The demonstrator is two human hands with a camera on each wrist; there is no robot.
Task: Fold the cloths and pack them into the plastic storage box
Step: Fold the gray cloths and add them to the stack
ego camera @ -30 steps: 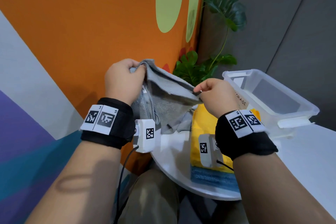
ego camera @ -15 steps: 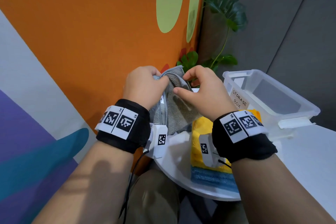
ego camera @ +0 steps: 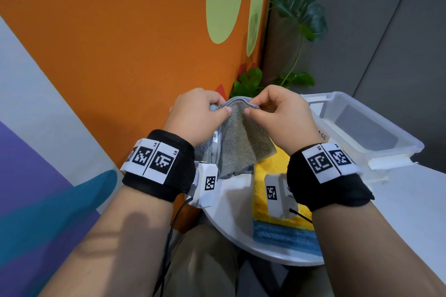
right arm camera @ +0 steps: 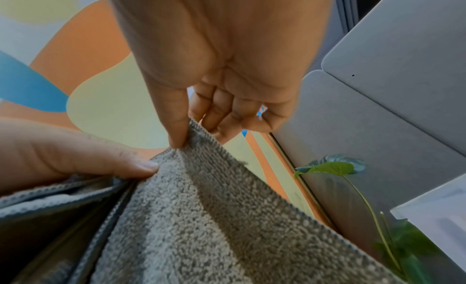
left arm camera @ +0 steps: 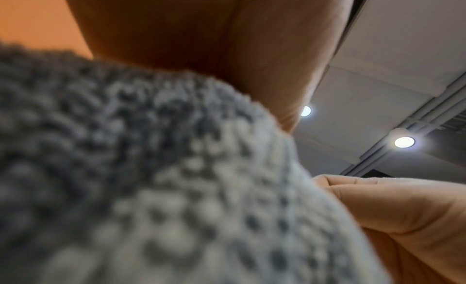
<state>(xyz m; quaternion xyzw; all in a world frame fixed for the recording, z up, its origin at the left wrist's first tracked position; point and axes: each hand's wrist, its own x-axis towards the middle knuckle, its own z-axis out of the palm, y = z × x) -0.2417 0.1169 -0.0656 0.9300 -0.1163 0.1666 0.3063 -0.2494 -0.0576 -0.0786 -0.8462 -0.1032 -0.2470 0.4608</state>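
Grey cloth hangs folded above the white table, its top edge pinched by left hand and right hand. Yellow cloth lies on blue cloth beside the clear storage box.

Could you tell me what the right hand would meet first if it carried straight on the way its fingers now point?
Probably the left hand: the right hand points leftward along the grey terry cloth both pinch, thumbs nearly touching.
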